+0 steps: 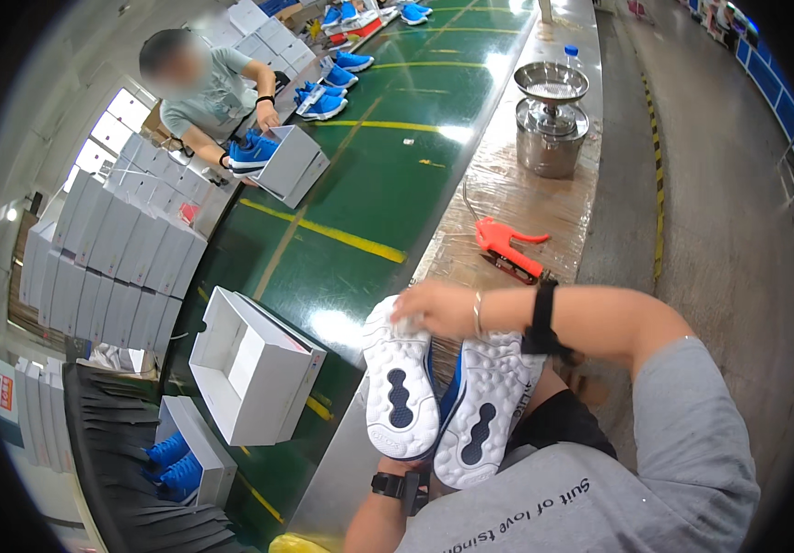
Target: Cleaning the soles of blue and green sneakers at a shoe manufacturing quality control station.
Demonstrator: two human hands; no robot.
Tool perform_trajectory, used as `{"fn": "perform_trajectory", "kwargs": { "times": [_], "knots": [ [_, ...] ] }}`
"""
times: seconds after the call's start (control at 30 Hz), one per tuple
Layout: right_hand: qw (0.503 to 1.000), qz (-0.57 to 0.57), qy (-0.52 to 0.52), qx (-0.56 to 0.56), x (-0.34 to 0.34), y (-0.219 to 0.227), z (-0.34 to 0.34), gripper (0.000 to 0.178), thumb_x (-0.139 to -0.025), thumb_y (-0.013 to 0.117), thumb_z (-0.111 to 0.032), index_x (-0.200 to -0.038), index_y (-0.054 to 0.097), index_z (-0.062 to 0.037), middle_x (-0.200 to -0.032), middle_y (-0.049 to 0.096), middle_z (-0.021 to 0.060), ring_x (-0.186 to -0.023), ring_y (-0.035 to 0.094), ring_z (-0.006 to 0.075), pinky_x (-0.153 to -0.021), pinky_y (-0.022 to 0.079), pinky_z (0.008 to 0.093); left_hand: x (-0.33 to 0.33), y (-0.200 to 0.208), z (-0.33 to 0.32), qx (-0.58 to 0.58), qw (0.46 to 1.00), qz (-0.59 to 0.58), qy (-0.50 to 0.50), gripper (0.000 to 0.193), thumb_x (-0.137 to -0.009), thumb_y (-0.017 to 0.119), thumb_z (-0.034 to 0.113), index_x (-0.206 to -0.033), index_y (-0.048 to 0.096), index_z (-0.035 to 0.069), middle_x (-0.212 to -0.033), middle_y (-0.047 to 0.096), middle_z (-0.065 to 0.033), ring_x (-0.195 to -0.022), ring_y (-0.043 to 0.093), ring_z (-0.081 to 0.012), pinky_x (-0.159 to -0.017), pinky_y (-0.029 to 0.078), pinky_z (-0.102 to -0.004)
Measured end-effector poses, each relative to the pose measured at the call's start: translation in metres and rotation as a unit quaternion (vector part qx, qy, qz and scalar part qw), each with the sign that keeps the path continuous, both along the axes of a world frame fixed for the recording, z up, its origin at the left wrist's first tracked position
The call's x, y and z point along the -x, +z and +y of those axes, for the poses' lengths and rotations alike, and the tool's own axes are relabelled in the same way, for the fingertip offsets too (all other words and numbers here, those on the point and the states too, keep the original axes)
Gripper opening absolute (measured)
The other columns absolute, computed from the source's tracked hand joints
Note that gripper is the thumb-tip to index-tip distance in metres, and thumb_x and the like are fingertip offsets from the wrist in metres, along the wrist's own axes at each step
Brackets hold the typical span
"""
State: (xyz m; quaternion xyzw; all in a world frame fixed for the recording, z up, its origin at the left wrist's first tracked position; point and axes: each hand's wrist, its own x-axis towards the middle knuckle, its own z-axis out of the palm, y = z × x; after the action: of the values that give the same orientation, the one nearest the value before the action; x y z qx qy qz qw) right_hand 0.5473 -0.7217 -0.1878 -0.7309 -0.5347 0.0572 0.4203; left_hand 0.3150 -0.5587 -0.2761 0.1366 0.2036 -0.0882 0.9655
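Conveyor and packing table, seen from above. The green belt (397, 175), crossed by yellow stripes, runs beside the film-covered table (549, 212). Beyond the belt's far edge rises a stack of pale boxes (106, 267). A co-worker (217, 101) at that edge handles a blue shoe (251, 152) at a pale carton (295, 166); more blue shoes (323, 103) lie along the same edge.

On the nearer stretch of belt sits an open white box (277, 392); next to it, by dark hanging strips (102, 438), a second box (217, 475) contains blue shoes. A steel container (549, 143) topped by a dish (549, 85) stands near the table's aisle-side edge, a blue-capped bottle (571, 57) just behind it.

The pair of shoes (443, 405), soles facing the camera, is held at the table's near end, in front of the person's body. The right hand (438, 309) lies on the upper end of the left-hand sole, fingers bent; blur leaves its grip undetermined. The left hand (399, 466) is mostly hidden behind the shoes, so its grip cannot be told. A red air gun (503, 241) lies on the table between container and shoes.
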Motion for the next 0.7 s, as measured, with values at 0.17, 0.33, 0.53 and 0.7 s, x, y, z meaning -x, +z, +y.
{"fn": "perform_trajectory", "kwargs": {
  "times": [0.17, 0.33, 0.53, 0.7],
  "knots": [
    [0.986, 0.101, -0.082, 0.105, -0.047, -0.044, 0.009, 0.030, -0.076, 0.058, -0.013, -0.105, 0.065, -0.0095, -0.110, 0.062, 0.0132, -0.103, 0.057, 0.0300, -0.090, 0.044, 0.0369, -0.021, -0.009, -0.001, -0.065, 0.997, -0.002, -0.037, 0.038, -0.096, 0.038, 0.026, -0.123, 0.049, 0.003, -0.120, 0.057, -0.0113, -0.102, 0.058, -0.0247, -0.092, 0.046, -0.0379],
    [0.991, 0.121, 0.008, 0.048, 0.012, 0.005, -0.013, 0.029, -0.080, 0.058, -0.016, -0.107, 0.065, -0.0102, -0.108, 0.062, 0.0133, -0.102, 0.057, 0.0302, -0.090, 0.044, 0.0363, -0.004, -0.008, 0.010, -0.095, 0.995, 0.024, -0.031, 0.037, -0.095, 0.039, 0.026, -0.122, 0.049, 0.003, -0.119, 0.057, -0.0111, -0.102, 0.058, -0.0247, -0.091, 0.046, -0.0380],
    [0.987, 0.138, -0.068, 0.045, -0.037, -0.013, 0.014, 0.022, -0.080, 0.058, -0.017, -0.100, 0.067, -0.0113, -0.105, 0.063, 0.0099, -0.101, 0.057, 0.0284, -0.088, 0.045, 0.0370, -0.010, -0.019, -0.008, -0.158, 0.987, 0.022, -0.037, 0.036, -0.095, 0.039, 0.026, -0.121, 0.050, 0.003, -0.118, 0.058, -0.0108, -0.101, 0.058, -0.0247, -0.091, 0.047, -0.0381],
    [0.996, 0.073, 0.049, -0.002, -0.003, 0.009, 0.009, 0.022, -0.080, 0.058, -0.015, -0.100, 0.067, -0.0129, -0.105, 0.063, 0.0086, -0.099, 0.058, 0.0273, -0.087, 0.045, 0.0367, -0.004, -0.009, 0.014, -0.190, 0.980, 0.033, -0.043, 0.036, -0.095, 0.039, 0.025, -0.120, 0.051, 0.003, -0.117, 0.058, -0.0106, -0.100, 0.058, -0.0246, -0.090, 0.047, -0.0381]
  ]
}}
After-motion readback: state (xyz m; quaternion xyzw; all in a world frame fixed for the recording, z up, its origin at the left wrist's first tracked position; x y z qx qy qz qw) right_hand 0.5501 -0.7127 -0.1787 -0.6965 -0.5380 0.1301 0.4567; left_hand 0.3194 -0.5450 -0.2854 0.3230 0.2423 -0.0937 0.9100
